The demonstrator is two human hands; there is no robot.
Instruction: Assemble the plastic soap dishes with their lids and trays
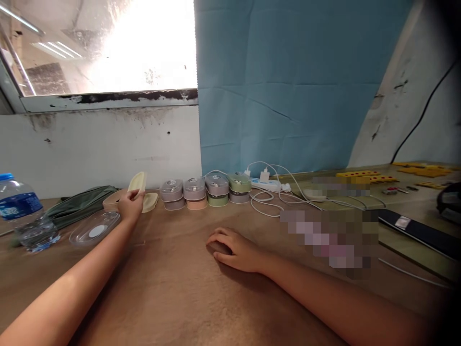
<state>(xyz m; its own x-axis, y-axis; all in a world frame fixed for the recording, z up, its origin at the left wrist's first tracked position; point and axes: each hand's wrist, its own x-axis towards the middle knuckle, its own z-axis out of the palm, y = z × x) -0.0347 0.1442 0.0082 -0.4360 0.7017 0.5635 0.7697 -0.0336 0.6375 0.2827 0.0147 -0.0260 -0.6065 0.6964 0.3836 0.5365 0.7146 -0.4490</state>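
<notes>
My left hand reaches forward and pinches a pale yellow oval lid, holding it upright above a beige container. A second pale yellow piece lies just right of that hand. A clear plastic lid rests on the table under my left forearm. My right hand lies palm down on the brown table, fingers curled loosely with nothing visible in them. Several small stacked lunch boxes in grey, peach and green line the wall beyond both hands.
A water bottle stands at the far left beside a folded green bag. A white power strip with chargers and white cables sits right of the boxes. A dark flat device and yellow parts lie at the right.
</notes>
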